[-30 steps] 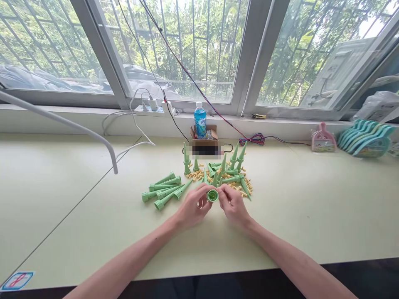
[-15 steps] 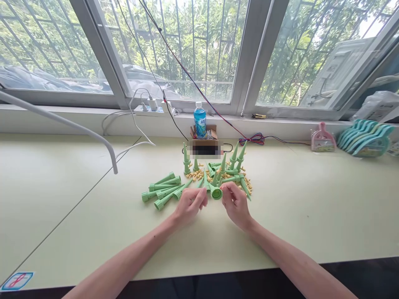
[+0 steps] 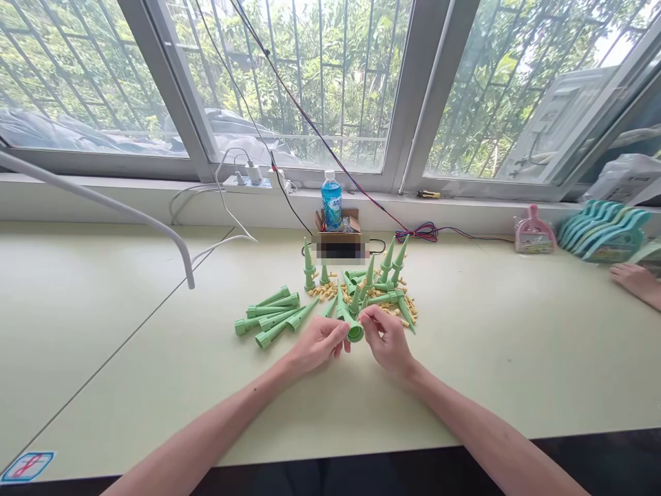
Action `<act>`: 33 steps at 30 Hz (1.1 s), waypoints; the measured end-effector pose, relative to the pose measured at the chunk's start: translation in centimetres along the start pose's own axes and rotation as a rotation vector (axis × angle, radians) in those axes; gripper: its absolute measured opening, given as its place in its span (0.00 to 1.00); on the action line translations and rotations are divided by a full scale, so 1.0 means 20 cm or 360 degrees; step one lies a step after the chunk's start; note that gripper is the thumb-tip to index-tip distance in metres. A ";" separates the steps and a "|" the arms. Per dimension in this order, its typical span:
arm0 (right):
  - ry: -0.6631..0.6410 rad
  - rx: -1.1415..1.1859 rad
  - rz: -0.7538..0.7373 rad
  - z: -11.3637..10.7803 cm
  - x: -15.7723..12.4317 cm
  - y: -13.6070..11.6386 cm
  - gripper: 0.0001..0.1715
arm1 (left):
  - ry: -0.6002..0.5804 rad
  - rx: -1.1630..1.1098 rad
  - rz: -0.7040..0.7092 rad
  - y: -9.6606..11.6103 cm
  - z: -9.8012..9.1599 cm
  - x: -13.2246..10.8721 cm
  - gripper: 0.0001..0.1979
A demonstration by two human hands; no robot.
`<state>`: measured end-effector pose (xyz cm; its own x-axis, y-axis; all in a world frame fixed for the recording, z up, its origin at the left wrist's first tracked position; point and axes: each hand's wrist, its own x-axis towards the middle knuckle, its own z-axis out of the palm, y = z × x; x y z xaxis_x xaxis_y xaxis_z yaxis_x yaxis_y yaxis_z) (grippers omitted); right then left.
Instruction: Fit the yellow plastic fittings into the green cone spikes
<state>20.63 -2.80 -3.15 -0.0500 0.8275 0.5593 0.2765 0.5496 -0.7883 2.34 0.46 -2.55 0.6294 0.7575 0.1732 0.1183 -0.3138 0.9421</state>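
My left hand (image 3: 324,339) is closed on a green plastic watering spike (image 3: 354,333), whose round open end faces me. On the other side of that rim, my right hand (image 3: 385,337) has its fingers pinched together; whatever lies between them is too small or hidden to name. Several loose green spikes (image 3: 273,322) lie to the left of my left hand. Beyond my hands, more green spikes (image 3: 397,262) stand or lie among small yellow pegs (image 3: 323,291).
A blue bottle (image 3: 331,203) stands in a small cardboard box (image 3: 352,219) at the back. Coiled cables (image 3: 422,231), a pink dustpan (image 3: 534,234) and a stack of teal dustpans (image 3: 604,231) line the right rear. Another person's hand (image 3: 637,281) rests at the right edge.
The held spike has dropped slightly toward me and its open end has turned. My left hand has shifted a little right and down. Another person's hand has come in at the right edge.
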 end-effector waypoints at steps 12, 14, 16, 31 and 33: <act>-0.0001 -0.0052 0.0089 -0.01 0.00 0.01 0.16 | 0.0041 0.0274 0.0141 0.07 0.00 0.00 0.18; -0.0002 -0.0056 0.0105 -0.01 0.00 0.01 0.17 | 0.0047 0.0305 0.0167 0.07 0.00 0.00 0.16; -0.0008 -0.0054 0.0113 -0.01 -0.01 0.01 0.17 | 0.0069 0.0356 0.0202 0.06 0.01 0.00 0.13; -0.0015 0.0043 0.0169 0.00 0.00 0.00 0.16 | 0.0073 0.0434 0.0383 0.05 0.01 0.00 0.04; -0.0015 0.0069 0.0199 0.00 0.00 -0.01 0.15 | 0.0118 0.0436 0.0382 0.05 0.02 0.00 0.06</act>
<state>20.52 -2.88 -3.04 -0.0269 0.8908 0.4536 0.2396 0.4463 -0.8622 2.69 0.01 -1.76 0.6080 0.6802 0.4095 0.1820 -0.6214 0.7620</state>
